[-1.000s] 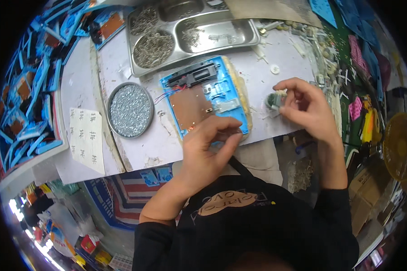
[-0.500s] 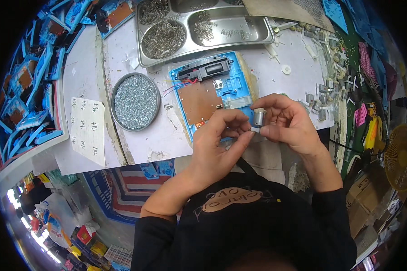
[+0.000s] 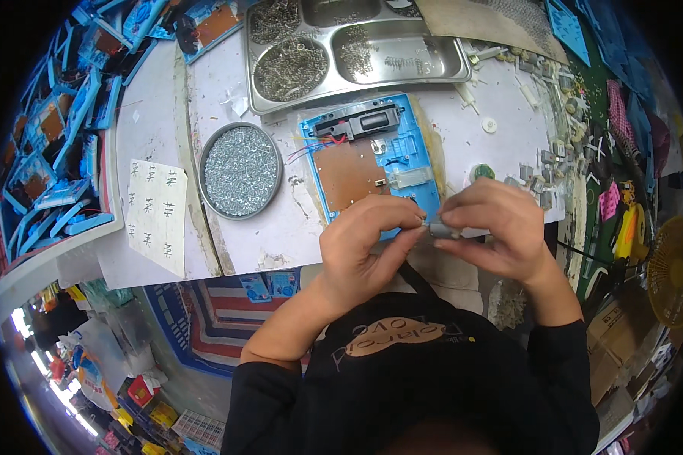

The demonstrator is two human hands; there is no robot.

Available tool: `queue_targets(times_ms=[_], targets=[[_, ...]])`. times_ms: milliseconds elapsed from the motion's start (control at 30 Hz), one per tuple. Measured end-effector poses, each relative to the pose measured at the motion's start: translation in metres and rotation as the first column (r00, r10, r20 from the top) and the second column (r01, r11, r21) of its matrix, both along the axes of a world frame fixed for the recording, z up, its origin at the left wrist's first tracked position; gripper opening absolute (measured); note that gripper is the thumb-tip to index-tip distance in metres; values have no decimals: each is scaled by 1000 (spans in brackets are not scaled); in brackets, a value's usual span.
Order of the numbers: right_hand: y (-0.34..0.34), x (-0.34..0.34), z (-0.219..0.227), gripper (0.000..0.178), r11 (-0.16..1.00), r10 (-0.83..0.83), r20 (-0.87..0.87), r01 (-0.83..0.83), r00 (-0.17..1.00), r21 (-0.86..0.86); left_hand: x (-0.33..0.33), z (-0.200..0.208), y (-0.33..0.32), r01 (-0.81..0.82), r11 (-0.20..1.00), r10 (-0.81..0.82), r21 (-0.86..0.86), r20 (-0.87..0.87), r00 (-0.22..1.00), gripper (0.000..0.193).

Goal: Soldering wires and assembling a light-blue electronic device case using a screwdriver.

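Note:
Close in front of me, my right hand (image 3: 501, 227) pinches a small silvery electric motor (image 3: 442, 229) between thumb and fingers, its body lying sideways. My left hand (image 3: 368, 246) meets the motor's left end with thumb and forefinger pressed together. Whatever tiny part those fingertips hold is too small to name. Just beyond both hands lies a blue plastic housing (image 3: 426, 152), partly covered by them at its near edge. It carries a brown circuit board (image 3: 349, 171), a black speaker-like module (image 3: 357, 123) and red wires.
A round bowl of small screws (image 3: 241, 171) and a handwritten paper sheet (image 3: 158, 216) lie left. At the back stands a steel compartment tray (image 3: 463, 72) with springs. Several loose motors (image 3: 546, 171) lie right, near a green round piece (image 3: 482, 173). Blue housings (image 3: 61, 152) fill the far left.
The motor has turned from upright to sideways in my right hand, and both hands have closed in on it. A green round piece now shows beyond my right hand. The view has shifted slightly.

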State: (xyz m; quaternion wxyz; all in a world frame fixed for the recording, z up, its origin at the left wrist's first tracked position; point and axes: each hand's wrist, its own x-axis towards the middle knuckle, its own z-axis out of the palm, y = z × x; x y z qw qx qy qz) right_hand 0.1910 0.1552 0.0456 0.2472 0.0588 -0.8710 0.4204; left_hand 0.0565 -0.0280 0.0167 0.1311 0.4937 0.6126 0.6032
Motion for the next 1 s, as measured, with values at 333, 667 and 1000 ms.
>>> queue_targets(times_ms=[333, 667, 1000], targets=[[-5, 0, -6, 40, 989, 45, -95, -31, 994, 143, -7, 3, -8, 46, 996, -62, -81, -203, 977, 28], [7, 1, -1, 39, 985, 31, -32, -25, 999, 173, -9, 5, -10, 27, 995, -42, -92, -173, 984, 28], [31, -28, -21, 27, 916, -287, 175, 324, 942, -237, -32, 0, 23, -165, 939, -35, -303, -560, 828, 26]])
